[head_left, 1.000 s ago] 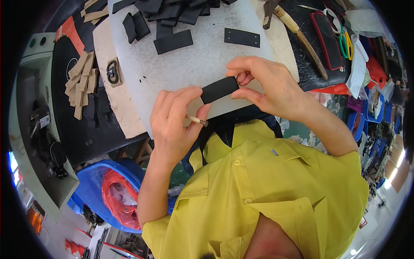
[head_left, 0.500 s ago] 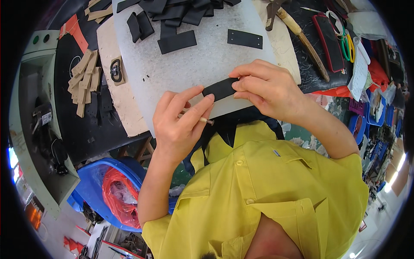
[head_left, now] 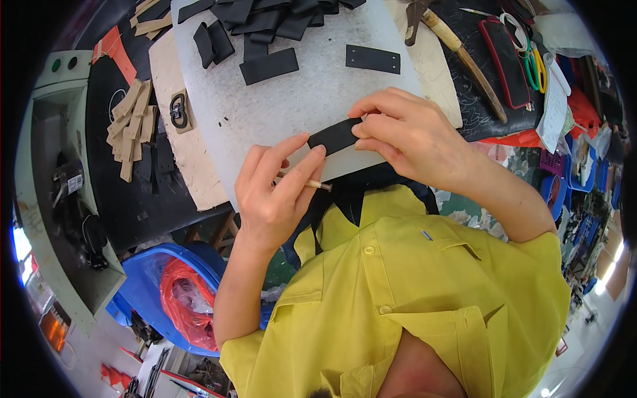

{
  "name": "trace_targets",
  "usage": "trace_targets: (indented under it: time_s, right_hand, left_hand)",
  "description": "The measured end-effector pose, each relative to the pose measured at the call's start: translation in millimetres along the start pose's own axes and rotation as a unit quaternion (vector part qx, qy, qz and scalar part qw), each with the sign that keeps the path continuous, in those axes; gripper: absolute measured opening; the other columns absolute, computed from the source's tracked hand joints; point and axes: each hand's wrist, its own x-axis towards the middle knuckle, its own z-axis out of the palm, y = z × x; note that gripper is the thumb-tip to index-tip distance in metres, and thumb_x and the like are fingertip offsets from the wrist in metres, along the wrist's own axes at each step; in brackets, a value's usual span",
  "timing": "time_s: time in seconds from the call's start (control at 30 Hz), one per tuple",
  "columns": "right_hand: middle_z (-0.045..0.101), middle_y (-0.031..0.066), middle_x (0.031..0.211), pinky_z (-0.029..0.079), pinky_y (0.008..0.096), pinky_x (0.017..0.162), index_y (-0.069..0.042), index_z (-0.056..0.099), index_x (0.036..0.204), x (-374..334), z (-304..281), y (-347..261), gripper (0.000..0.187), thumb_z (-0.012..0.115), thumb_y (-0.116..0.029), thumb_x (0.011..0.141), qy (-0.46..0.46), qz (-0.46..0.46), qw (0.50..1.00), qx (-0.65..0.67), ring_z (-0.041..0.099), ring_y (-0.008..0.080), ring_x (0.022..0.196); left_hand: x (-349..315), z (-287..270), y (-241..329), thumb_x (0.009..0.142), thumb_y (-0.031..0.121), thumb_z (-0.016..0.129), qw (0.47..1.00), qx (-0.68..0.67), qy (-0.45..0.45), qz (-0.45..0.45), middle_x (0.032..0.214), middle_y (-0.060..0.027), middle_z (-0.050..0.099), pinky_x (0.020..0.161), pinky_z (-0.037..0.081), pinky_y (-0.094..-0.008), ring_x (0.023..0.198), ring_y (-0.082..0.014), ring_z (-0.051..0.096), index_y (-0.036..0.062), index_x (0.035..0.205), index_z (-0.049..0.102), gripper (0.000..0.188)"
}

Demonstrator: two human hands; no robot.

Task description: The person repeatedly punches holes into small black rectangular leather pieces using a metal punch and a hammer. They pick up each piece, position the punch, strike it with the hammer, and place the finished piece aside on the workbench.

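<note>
A short black strip (head_left: 334, 136), seemingly leather, is held out flat between my two hands above the near edge of a white board (head_left: 285, 103). My left hand (head_left: 271, 192) pinches its left end between the fingertips. A thin rod-like tool with a metal tip (head_left: 323, 186) is also tucked among my left fingers. The strip's right end is gripped by the thumb and fingers of my right hand (head_left: 415, 136). Farther off on the board lie a black strip with small holes at its ends (head_left: 373, 59) and a plain black strip (head_left: 269, 66).
Behind these is a heap of folded black strips (head_left: 282, 23). Tan strips (head_left: 133, 129) and a black buckle-like piece (head_left: 178, 109) sit to the left. At right are a wooden-handled hammer (head_left: 464, 63), a red-cased phone (head_left: 504, 63) and scissors (head_left: 541, 69). A blue tub (head_left: 142, 292) stands below left.
Hardly anything differs. Both hands keep their hold on the strip, and the view has shifted very slightly.
</note>
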Motion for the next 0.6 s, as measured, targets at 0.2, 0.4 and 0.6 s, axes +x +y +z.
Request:
trace_targets:
  time_s: [0.2,0.4,0.6]
  right_hand:
    - [0.062,0.0128,0.098,0.053,0.0385,0.076,0.001,0.060,0.086,3,-4,-4,0.016,0.072,-0.003,0.078,-0.029,0.007,1.000,-0.009,0.061,0.0313,0.092]
    - [0.066,0.0096,0.095,0.053,0.0371,0.078,-0.002,0.067,0.091,6,-14,-1,0.013,0.070,-0.008,0.079,-0.032,-0.011,0.999,-0.016,0.062,0.0271,0.094]
    - [0.068,0.0061,0.087,0.052,0.0361,0.077,-0.006,0.071,0.096,7,-21,35,0.017,0.071,-0.007,0.079,0.133,0.040,0.941,-0.309,0.063,0.0251,0.087]
  left_hand:
    - [-2,2,1,0.071,0.000,0.082,1.000,0.011,0.009,0.004,0.104,-0.0079,0.071,0.056,0.048,-0.0272,0.070,-0.0194,0.056,0.0089,0.098,0.075,0.030]
    - [-3,0,9,0.072,0.002,0.081,0.999,0.044,-0.013,-0.015,0.107,-0.0092,0.070,0.059,0.048,-0.0293,0.073,-0.0220,0.056,0.0080,0.098,0.075,0.027]
    - [-1,1,7,0.072,0.004,0.082,1.000,0.022,0.007,-0.018,0.106,-0.0085,0.071,0.060,0.047,-0.0299,0.071,-0.0212,0.055,0.0075,0.096,0.075,0.025]
